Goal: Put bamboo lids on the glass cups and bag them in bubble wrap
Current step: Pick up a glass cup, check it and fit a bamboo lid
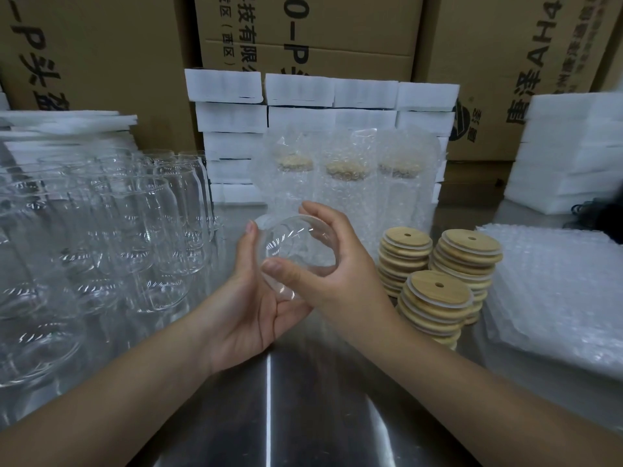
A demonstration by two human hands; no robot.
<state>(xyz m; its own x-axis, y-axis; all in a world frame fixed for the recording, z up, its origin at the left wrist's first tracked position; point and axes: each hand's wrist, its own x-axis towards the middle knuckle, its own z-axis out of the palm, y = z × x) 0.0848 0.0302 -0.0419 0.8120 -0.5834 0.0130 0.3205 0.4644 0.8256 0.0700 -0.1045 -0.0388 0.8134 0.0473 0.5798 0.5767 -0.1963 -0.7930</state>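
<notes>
landmark: i am placing everything against the lid stacks (435,298).
cup in hand: i am holding one glass cup (296,251) just left of the lid stacks, lifted off the table (303,416) and tilted with a round end toward me; i cannot tell if that end is the mouth or the base.
left hand: the left hand (249,298) is cradling the cup from below, fingers curling round the glass.
right hand: the right hand (340,264) is ringing the cup, thumb on the near side and fingers over the far edge; it is carrying no lid.
step: i am judging this cup to be waiting for its lid.
bare cups (135,230): standing crowded, well left of the lid stacks.
bagged cups (344,183): standing behind the lid stacks.
bubble wrap bags (556,298): lying just right of the lid stacks.
risk: when i am freeing the right hand to reach for a lid, the smooth tilted glass could be slipping from the left palm onto the table; a careless reach could also be toppling the leaning lid stacks.
</notes>
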